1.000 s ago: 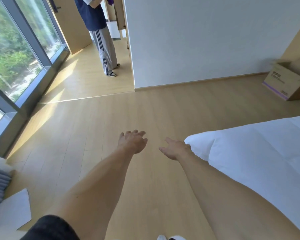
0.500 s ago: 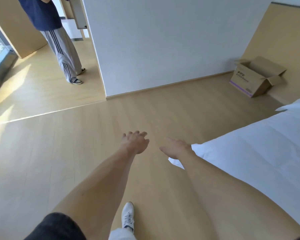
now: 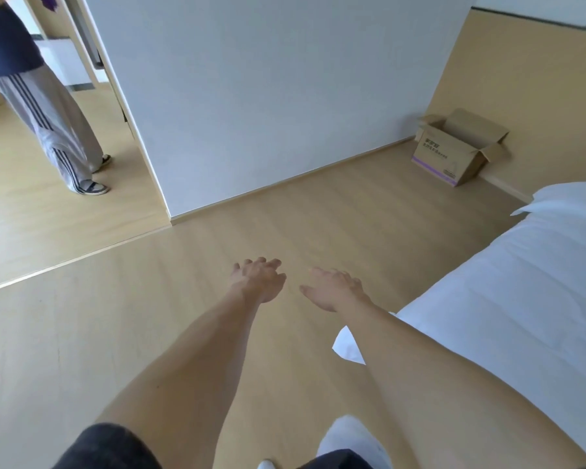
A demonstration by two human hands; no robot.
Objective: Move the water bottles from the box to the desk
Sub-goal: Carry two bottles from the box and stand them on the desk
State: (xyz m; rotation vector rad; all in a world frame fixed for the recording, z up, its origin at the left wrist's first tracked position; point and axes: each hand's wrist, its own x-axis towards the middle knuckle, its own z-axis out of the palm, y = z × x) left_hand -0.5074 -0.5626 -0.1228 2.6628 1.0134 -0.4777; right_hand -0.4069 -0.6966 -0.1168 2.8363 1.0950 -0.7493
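Observation:
An open cardboard box with purple print stands on the floor at the far right, in the corner against the tan wall. Its inside is not visible from here, and I see no water bottles and no desk. My left hand and my right hand are stretched out in front of me over the wooden floor, fingers relaxed, holding nothing. Both hands are well short of the box.
A white bed fills the right side. A white partition wall stands ahead. A person in striped grey trousers stands at the far left in a passage. Open wooden floor lies between me and the box.
The view has swung to the right: the window has left the frame, the person has shifted to the left edge, and the box now sits nearer the frame's middle. My hands stay empty.

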